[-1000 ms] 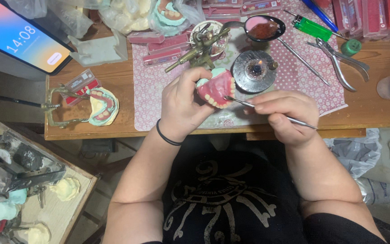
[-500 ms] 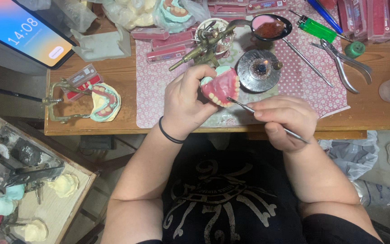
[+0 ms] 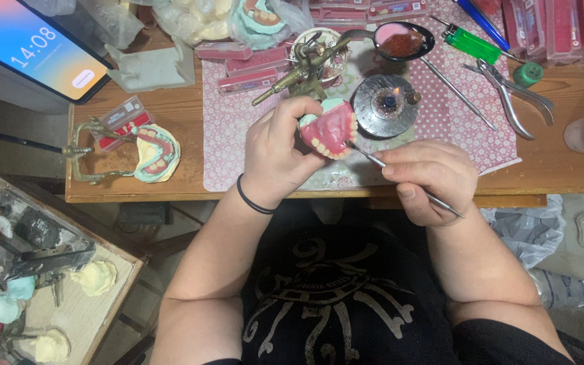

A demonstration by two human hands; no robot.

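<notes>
Near the bench's front edge, the left hand pinches a pink wax denture (soft, fragile; best gripped by its base) while the right hand pinches a thin metal carver against it.

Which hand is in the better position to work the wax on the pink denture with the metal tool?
Probably the right hand: it already grips the thin metal tool, whose tip touches the pink denture. The left hand is occupied, holding that denture up above the patterned mat.
</notes>
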